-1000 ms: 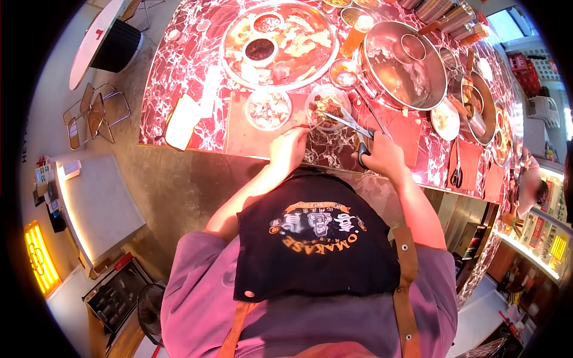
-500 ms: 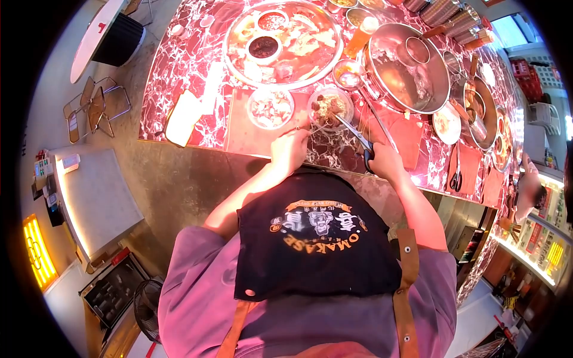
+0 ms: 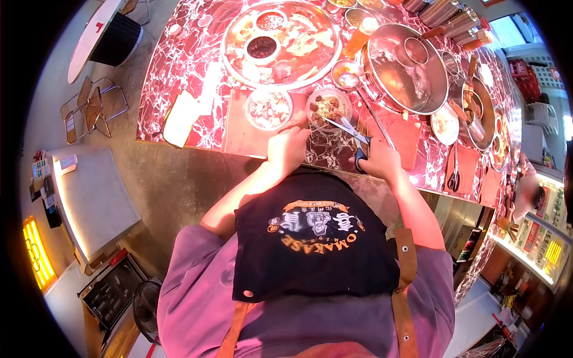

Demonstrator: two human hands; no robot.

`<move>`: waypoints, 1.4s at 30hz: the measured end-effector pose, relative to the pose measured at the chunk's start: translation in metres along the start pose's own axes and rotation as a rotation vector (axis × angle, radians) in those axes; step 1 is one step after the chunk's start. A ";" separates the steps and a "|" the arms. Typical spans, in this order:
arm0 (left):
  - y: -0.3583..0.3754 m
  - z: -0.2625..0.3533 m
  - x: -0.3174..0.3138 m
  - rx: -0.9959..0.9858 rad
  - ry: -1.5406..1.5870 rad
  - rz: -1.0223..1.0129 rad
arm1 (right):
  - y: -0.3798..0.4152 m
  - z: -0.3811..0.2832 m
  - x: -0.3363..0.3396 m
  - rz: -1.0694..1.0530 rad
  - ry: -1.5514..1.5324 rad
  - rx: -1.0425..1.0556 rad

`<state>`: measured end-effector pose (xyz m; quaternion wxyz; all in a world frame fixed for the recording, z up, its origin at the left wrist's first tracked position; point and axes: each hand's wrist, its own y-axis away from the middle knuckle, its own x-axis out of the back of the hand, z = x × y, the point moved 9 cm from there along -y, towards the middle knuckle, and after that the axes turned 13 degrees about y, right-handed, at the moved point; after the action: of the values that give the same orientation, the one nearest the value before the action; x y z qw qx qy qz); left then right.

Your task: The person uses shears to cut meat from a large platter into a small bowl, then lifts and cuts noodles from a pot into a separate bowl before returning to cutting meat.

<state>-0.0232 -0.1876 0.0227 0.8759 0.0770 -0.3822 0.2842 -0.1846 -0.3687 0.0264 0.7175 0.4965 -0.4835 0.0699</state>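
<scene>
My right hand point(image 3: 380, 159) is closed round the dark handles of a pair of scissors point(image 3: 351, 130). The blades stand apart, their tips at the near side of a clear bowl of noodles with brown pieces point(image 3: 329, 107). Close to the table edge, my left hand point(image 3: 288, 148) is curled, knuckles up, just below a white bowl of chopped pale pieces point(image 3: 268, 108). Whatever its fingers pinch is hidden or too small to make out. Both bowls stand side by side, the white one partly over a reddish-brown mat point(image 3: 237, 134).
Behind the bowls lies a large round tray of food point(image 3: 225, 48) with two sauce bowls. A big steel pot point(image 3: 444, 89) stands to the right, a ladle point(image 3: 347, 77) beside it. Another pair of scissors point(image 3: 454, 181) lies on a mat further right. A cream-coloured board point(image 3: 181, 122) is at the left edge.
The scissors' blades have spread wider, and their tips have shifted slightly left. My right hand has moved a little left. My left hand stays in nearly the same place.
</scene>
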 end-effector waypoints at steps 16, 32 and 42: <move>0.001 0.008 0.013 -0.061 0.030 0.103 | -0.004 0.002 -0.016 0.031 -0.033 0.027; 0.002 -0.026 0.017 0.184 0.262 0.148 | 0.015 0.028 0.000 0.201 -0.022 0.027; 0.002 -0.014 0.013 0.222 0.281 0.143 | -0.003 -0.008 -0.016 0.206 -0.070 -0.028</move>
<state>-0.0083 -0.1749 0.0219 0.8842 0.1054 -0.2272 0.3943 -0.1863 -0.3577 0.0120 0.6961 0.4361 -0.5577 0.1191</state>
